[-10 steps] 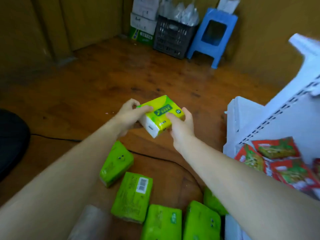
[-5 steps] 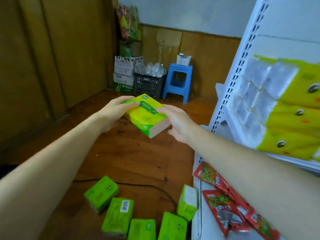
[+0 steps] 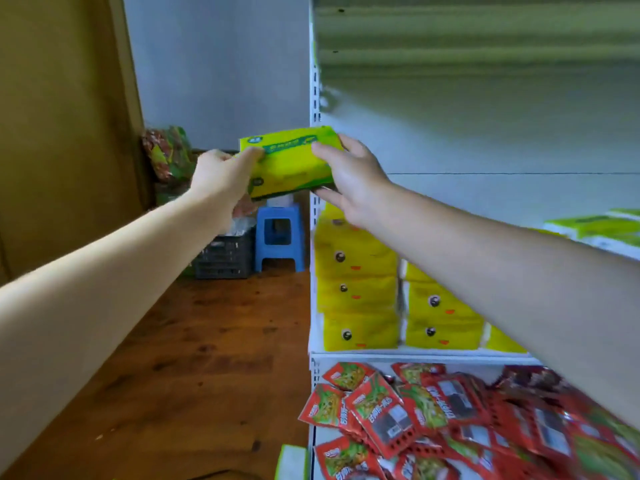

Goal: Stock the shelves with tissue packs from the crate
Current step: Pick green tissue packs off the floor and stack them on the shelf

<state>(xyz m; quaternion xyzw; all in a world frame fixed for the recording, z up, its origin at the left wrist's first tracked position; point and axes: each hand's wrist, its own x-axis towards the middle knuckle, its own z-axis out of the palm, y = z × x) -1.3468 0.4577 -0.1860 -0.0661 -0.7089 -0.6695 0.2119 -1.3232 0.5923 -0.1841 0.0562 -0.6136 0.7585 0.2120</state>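
Tissue pack (image 3: 289,161), yellow-green, held in the air at the left edge of the shelving unit (image 3: 314,98), level with its upper bay, long side roughly horizontal. Left hand (image 3: 221,174) grips the pack's left end, fingers curled over the top. Right hand (image 3: 349,178) clamps the right end, fingers above, thumb beneath. Below it, stacked yellow tissue packs (image 3: 356,292) stand on a shelf (image 3: 415,356). Lower shelf: red snack packets (image 3: 415,410) in a loose heap. Beyond, on the wooden floor (image 3: 207,358), a dark crate (image 3: 225,254) just beside a blue stool (image 3: 278,237).
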